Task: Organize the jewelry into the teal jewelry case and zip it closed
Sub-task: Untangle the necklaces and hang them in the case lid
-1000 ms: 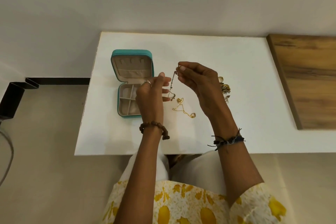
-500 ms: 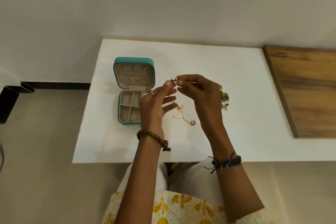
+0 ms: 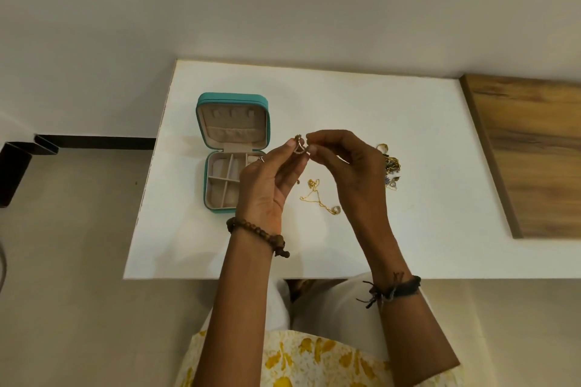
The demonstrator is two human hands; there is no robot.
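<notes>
The teal jewelry case [image 3: 201, 122] lies open on the white table [image 3: 345, 97], its lid upright and its beige compartments showing. Just right of the case, my left hand [image 3: 267, 185] and my right hand [image 3: 349, 166] are raised above the table. Between their fingertips they pinch a small dark chain bracelet [image 3: 299, 146], now gathered into a short loop. A gold chain necklace with a small pendant [image 3: 317, 198] lies on the table below my hands. Partly hidden behind my right hand is a heap of mixed jewelry [image 3: 391, 166].
A wooden board [image 3: 531, 154] lies along the table's right side. The table's near edge runs just above my lap. Left of the table is bare floor with a dark frame [image 3: 19, 160].
The bracelet hung as a long strand from my right hand a second ago. Both hands have since gathered it into a small loop between the fingertips.
</notes>
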